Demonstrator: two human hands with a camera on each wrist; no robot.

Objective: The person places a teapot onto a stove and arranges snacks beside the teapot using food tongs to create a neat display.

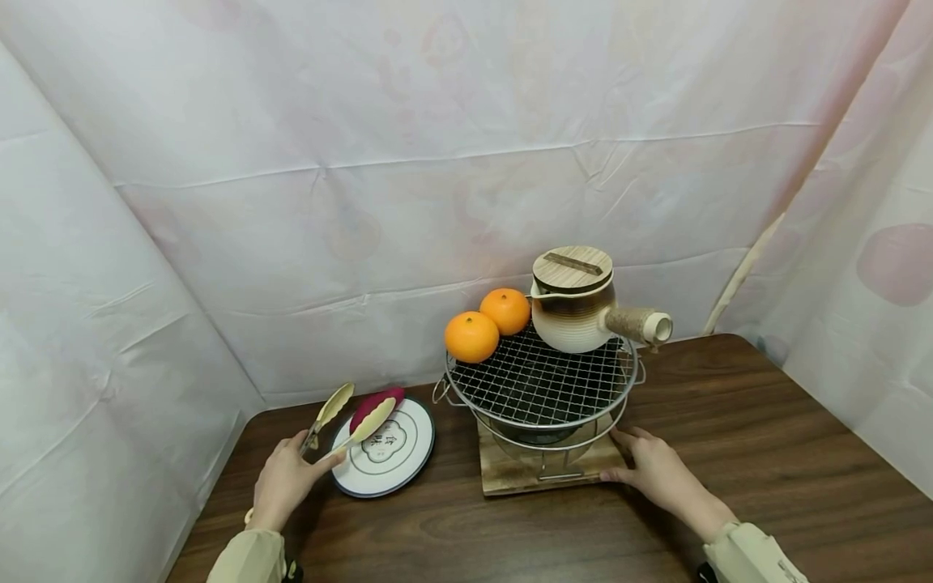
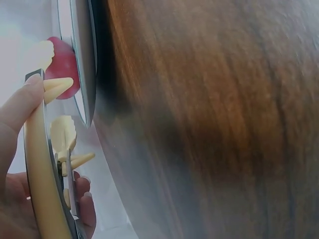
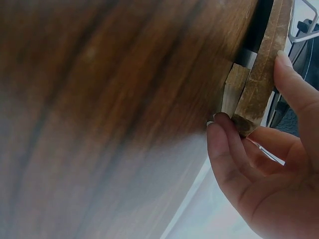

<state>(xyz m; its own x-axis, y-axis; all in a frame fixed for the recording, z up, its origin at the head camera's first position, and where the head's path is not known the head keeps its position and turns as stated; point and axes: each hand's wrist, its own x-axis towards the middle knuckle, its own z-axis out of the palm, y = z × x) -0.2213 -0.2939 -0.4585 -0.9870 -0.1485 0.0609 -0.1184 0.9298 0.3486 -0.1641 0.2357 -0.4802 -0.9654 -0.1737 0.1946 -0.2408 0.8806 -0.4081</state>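
My left hand (image 1: pixel 283 479) holds a pair of tongs (image 1: pixel 373 421) with cream tips, its two arms spread apart. In the left wrist view the thumb lies on one arm of the tongs (image 2: pixel 37 164) and the fingers are behind the other. Below the tips, a dark red oblong piece (image 1: pixel 375 402) lies on a white plate (image 1: pixel 417 465) with a dark rim; the tongs partly hide it. My right hand (image 1: pixel 659 470) grips the right edge of a wooden board (image 1: pixel 510 483), thumb on top and fingers at its side and underside, as the right wrist view shows.
On the board stands a wire grill (image 1: pixel 543 389). Two oranges (image 1: pixel 471 337) sit on its left side, and a pot (image 1: pixel 572 324) with a wooden lid and a side handle sits at its back right. A pale curtain (image 1: pixel 364 202) hangs behind the brown table (image 1: pixel 452 538).
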